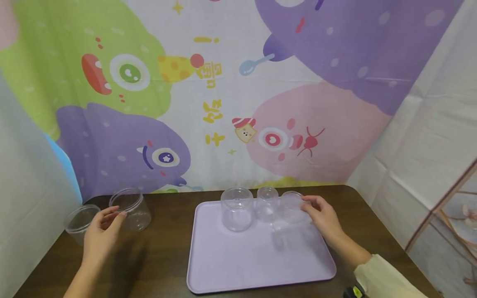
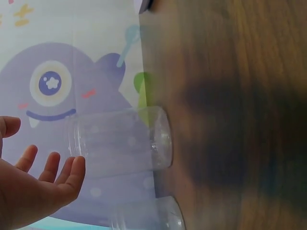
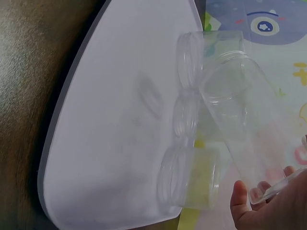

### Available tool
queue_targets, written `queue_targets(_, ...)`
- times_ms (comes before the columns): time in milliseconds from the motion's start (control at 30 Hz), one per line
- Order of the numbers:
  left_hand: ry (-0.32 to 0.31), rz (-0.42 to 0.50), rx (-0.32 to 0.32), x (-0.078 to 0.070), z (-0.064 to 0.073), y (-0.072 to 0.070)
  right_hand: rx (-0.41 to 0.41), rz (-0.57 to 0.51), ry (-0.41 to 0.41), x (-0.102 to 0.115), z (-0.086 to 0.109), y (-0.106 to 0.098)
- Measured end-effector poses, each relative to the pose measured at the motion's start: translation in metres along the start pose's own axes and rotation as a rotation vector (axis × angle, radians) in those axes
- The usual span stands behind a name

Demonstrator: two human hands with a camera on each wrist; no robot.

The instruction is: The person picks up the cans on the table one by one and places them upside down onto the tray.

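My left hand (image 1: 99, 238), fingers loosely bent and thumb apart, is at the rim of a clear plastic jar (image 1: 137, 215) standing mouth up on the left. Contact with that rim is unclear. Just left of it stands another clear jar (image 1: 74, 227), partly behind the hand. My right hand (image 1: 325, 219) grips the base end of a clear jar (image 3: 249, 129), tilted with its threaded mouth pointing away from the hand. Upside down on the lilac tray (image 1: 246, 265) are a wide jar (image 1: 237, 213), a narrower jar (image 1: 266, 207) and a third jar (image 3: 187, 177) near the right hand.
The tray lies on a dark wooden table (image 1: 164, 256). Behind it hangs a cartoon-printed cloth (image 1: 223, 165). Pale walls or sheets (image 1: 391, 136) close in both sides. A dark device with a yellow-green mark (image 1: 355, 291) is by the right sleeve.
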State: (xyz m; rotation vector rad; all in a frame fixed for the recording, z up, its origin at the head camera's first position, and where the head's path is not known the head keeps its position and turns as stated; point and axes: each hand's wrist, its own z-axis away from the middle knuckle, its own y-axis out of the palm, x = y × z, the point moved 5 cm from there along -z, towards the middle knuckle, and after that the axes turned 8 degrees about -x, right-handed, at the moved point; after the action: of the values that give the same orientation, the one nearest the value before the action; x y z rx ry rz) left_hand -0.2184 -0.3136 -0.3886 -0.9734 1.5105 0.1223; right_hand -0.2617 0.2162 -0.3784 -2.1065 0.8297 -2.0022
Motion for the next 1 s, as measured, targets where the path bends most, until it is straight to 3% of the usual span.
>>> queue_targets(233, 0.005, -0.032, -0.021, 0.000, -0.009, -0.002, -0.030, 0.039, -0.034, -0.003, -0.004, -0.004)
queue_targets(567, 0.072, -0.083, -0.071, 0.000, -0.019, -0.002, -0.048, 0.120, -0.094, -0.001, -0.004, -0.009)
queue_targets(833, 0.116, -0.117, -0.067, -0.001, -0.028, 0.001, -0.024, 0.146, -0.139, -0.003, -0.007, -0.009)
queue_targets(1000, 0.144, -0.119, -0.052, -0.003, -0.031, 0.005, -0.059, 0.216, -0.192, -0.005, -0.008, -0.011)
